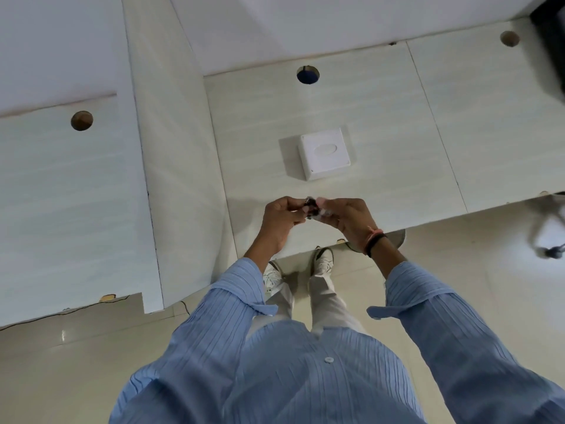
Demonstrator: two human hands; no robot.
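Note:
Both my hands are raised together over the near edge of a pale desk (367, 117). My left hand (282, 218) has its fingers curled round a small dark object (312, 206) held between the two hands. My right hand (345, 217) pinches the same object from the other side, together with something small and whitish (324, 212). The object is blurred and mostly hidden by my fingers, so I cannot tell what it is. My right wrist carries a black band and an orange thread.
A white square box (325, 153) lies on the desk just beyond my hands. Round cable holes (308, 75) sit near the desk's back edge. A white partition (171, 148) separates a second desk (61, 194) on the left. A chair base (550, 240) stands right.

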